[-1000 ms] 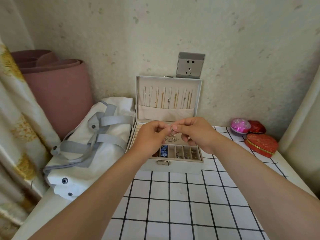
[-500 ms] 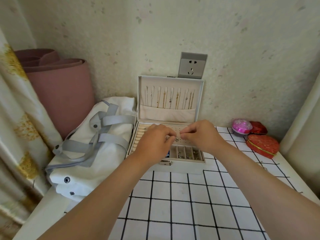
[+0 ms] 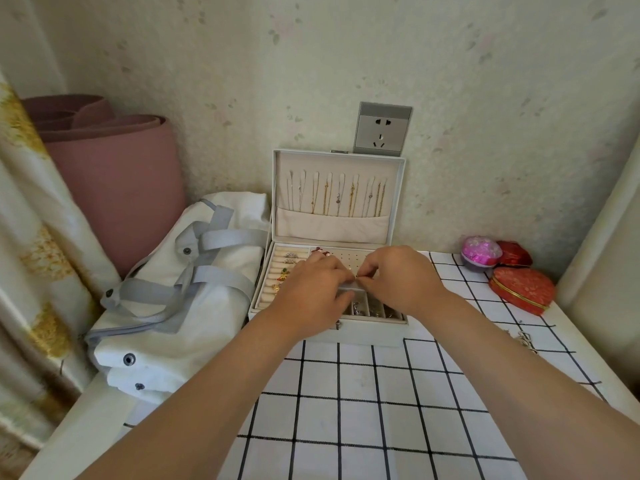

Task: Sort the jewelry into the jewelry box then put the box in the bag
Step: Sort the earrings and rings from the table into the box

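A pale grey rectangular jewelry box (image 3: 367, 332) stands open on the white, black-gridded tablecloth (image 3: 381, 393), its lid (image 3: 332, 226) upright against the wall. Thin gold and silver necklaces (image 3: 351, 199) hang in a row inside the lid, above a cream pocket. In the tray, the ring rolls on the left carry several rings (image 3: 289, 261). The small square compartments (image 3: 375, 308) along the front hold little silvery pieces (too small to tell apart).

The left hand (image 3: 311, 289) and right hand (image 3: 401, 278) meet above the tray. Their curled fingertips are together, pinching a tiny glinting piece (image 3: 356, 278) whose kind I cannot tell.

A white fabric bag with grey straps (image 3: 166, 327) lies just to the left of the box, touching its side. At the far right sit a red heart-shaped embroidered box (image 3: 519, 289), a second red box (image 3: 514, 254) and a shiny pink round box (image 3: 479, 252), all closed. A small silvery chain (image 3: 524, 339) lies loose on the cloth.
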`<state>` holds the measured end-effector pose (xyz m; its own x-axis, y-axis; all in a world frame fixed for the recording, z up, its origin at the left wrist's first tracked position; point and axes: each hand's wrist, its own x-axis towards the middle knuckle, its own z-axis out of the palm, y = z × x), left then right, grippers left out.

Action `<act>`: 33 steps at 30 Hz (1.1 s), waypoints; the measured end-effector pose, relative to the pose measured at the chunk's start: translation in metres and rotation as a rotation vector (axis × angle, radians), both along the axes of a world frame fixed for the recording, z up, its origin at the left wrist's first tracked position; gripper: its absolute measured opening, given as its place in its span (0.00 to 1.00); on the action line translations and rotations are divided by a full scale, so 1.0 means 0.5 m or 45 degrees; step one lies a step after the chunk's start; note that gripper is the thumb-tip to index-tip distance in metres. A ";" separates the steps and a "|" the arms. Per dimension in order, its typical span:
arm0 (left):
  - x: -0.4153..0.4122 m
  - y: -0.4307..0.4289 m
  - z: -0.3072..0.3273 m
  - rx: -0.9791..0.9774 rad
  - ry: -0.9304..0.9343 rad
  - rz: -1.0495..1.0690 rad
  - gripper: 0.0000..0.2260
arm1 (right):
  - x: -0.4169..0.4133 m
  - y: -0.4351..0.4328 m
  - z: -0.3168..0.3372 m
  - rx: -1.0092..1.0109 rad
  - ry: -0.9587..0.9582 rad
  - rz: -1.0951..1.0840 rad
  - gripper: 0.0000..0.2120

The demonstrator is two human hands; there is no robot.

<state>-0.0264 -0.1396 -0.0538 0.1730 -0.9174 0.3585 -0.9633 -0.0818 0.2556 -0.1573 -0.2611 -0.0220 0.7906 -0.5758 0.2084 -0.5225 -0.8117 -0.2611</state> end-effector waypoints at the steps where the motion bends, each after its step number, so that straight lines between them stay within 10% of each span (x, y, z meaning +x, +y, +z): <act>1: -0.001 -0.001 0.000 -0.003 -0.004 -0.003 0.15 | -0.002 -0.001 0.002 0.039 0.008 0.021 0.05; 24: -0.039 -0.013 0.028 -0.022 0.030 0.054 0.17 | -0.077 -0.041 0.012 0.338 -0.133 0.015 0.05; 33: -0.204 -0.052 0.037 -0.084 0.432 -0.121 0.11 | -0.270 -0.086 0.018 0.356 -0.097 -0.089 0.05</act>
<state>-0.1283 -0.1654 -0.0351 0.2077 -0.9118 0.3543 -0.8251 0.0313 0.5642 -0.2923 -0.3042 -0.0128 0.7353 -0.6715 0.0912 -0.5448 -0.6658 -0.5099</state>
